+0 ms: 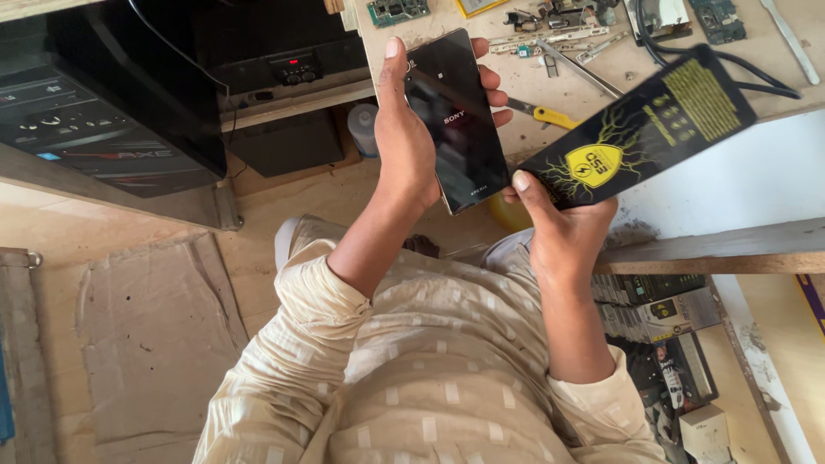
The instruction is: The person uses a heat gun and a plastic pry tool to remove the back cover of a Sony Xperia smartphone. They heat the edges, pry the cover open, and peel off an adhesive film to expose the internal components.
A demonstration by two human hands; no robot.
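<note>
The left hand (404, 137) has its grip closed round a glossy black rectangular smartphone (455, 120), thumb along one long edge, fingertips curled over the other. The right hand (559, 228) pinches the lower end of a long black flat packet with a yellow shield emblem (640, 129). Both are held above the edge of a pale, scuffed wooden surface (756, 185). Beyond the phone lie green circuit boards (397, 10), metal tweezers (580, 69) and a yellow-handled tool (550, 114). The phone's long axis runs nearly upright, tilted slightly; the packet slants up and away from the right grip.
</note>
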